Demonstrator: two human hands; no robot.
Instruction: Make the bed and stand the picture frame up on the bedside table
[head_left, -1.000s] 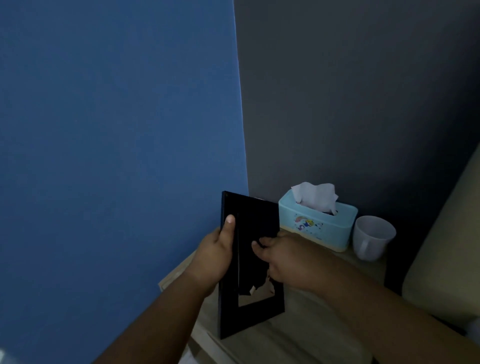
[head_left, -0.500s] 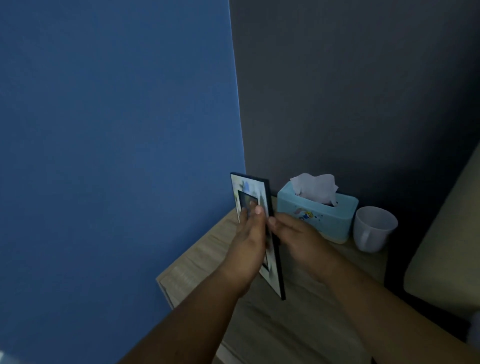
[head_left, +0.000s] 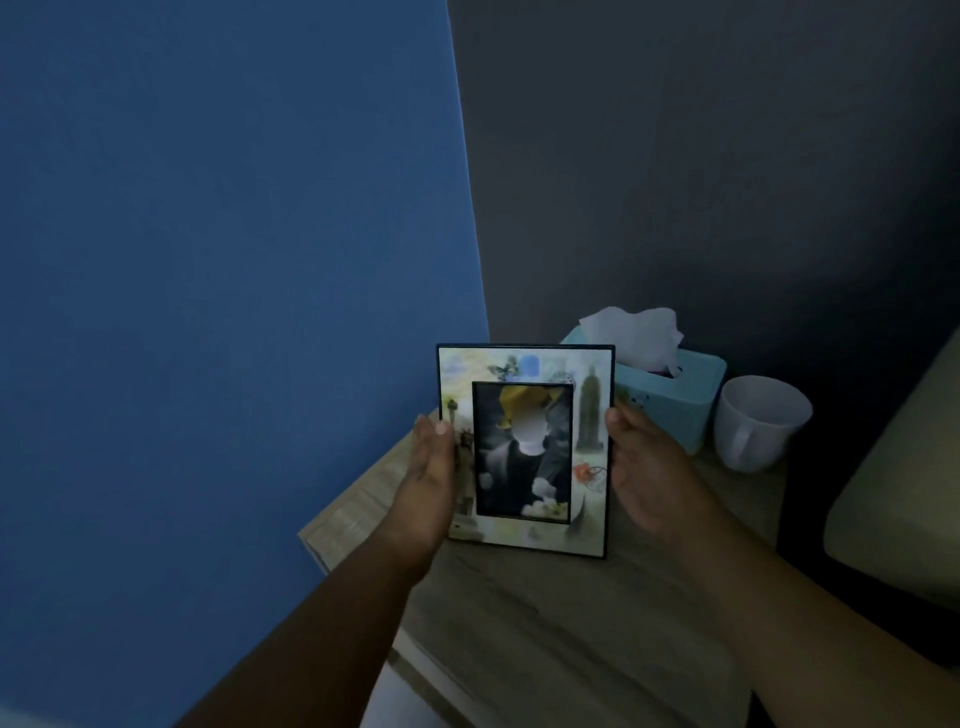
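I held the picture frame (head_left: 524, 449) upright, its front facing me, over the bedside table (head_left: 545, 623): my left hand (head_left: 428, 480) clasped its 9 o'clock edge, my right hand (head_left: 652, 475) its 3 o'clock edge. A tissue box (head_left: 675, 397) and white mug (head_left: 756, 423) stood at 2 o'clock.

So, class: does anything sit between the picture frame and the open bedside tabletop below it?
Nothing visible does. Left hand and right hand hold the picture frame; tissue box and mug sit behind, rightward.
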